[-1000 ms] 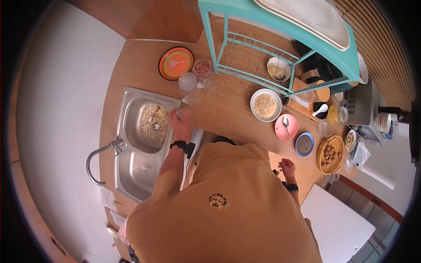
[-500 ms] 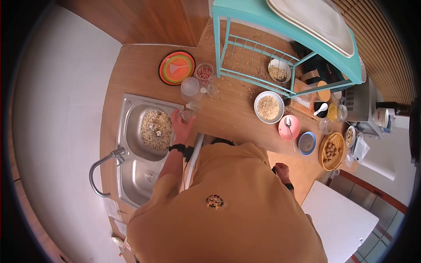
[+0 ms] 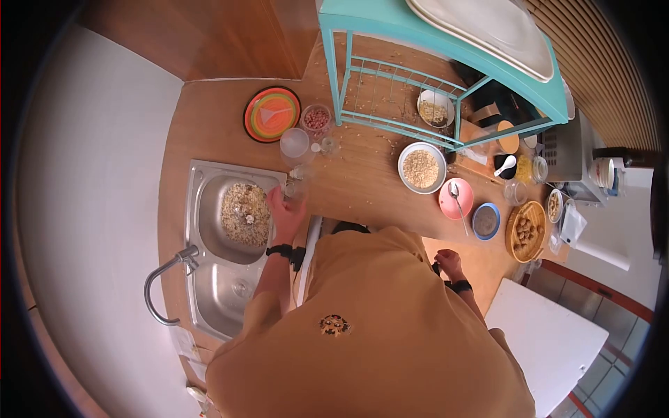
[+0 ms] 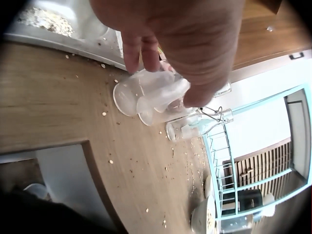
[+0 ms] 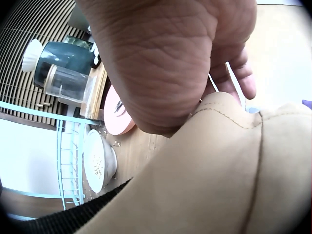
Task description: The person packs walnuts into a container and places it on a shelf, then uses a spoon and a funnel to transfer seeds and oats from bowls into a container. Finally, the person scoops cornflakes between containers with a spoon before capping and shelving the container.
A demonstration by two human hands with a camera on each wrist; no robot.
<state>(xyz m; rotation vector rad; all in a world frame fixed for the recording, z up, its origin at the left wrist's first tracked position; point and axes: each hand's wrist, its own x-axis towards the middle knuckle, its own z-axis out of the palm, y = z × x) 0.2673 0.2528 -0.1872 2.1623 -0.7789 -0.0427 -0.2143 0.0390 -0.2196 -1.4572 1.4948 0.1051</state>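
Beside the sink's edge, my left hand [image 3: 286, 214] curls its fingers and thumb around a clear cup [image 3: 295, 188]. In the left wrist view the thumb lies on one side of the clear cup [image 4: 155, 108] and the fingers on the other. A second clear container [image 4: 127, 97] overlaps it there, and a clear bottle with a wire clasp [image 4: 185, 129] lies close by in that view. My right hand [image 3: 449, 263] hangs beside the shirt, fingers loosely bent. The right wrist view shows its palm [image 5: 165, 63] near the shirt hem [image 5: 229, 114], nothing in its grasp.
Left is a steel sink [image 3: 202, 169] with a heap of pale flakes [image 3: 245, 214] in one basin. Behind stand a striped plate [image 3: 272, 115] and a jar of reddish bits [image 3: 317, 120]. Rightward are a turquoise rack [image 3: 397, 131], a flake bowl [image 3: 421, 168], a pink bowl [image 3: 456, 198] and a basket [image 3: 516, 244].
My left hand, with the clear cup, has shifted slightly right, away from the sink basin. My right hand has drawn a little closer to the shirt. The head view has also shifted.
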